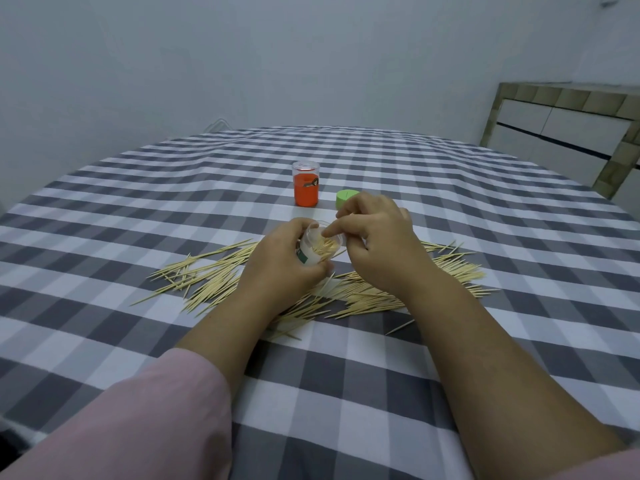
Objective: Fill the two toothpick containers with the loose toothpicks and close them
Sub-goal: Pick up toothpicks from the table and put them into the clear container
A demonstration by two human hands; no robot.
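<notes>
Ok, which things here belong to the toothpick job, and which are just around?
Part of the job:
- clear container, gripped tilted by the left hand
- right hand, fingers at its mouth
- loose toothpicks
- orange container, upright
- green lid

Just around:
- checked tablecloth
- tiled cabinet

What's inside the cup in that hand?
Toothpicks fill the tilted cup that the left hand holds. Its fingers cover the cup's bottom, so how deep they go is hidden.
</notes>
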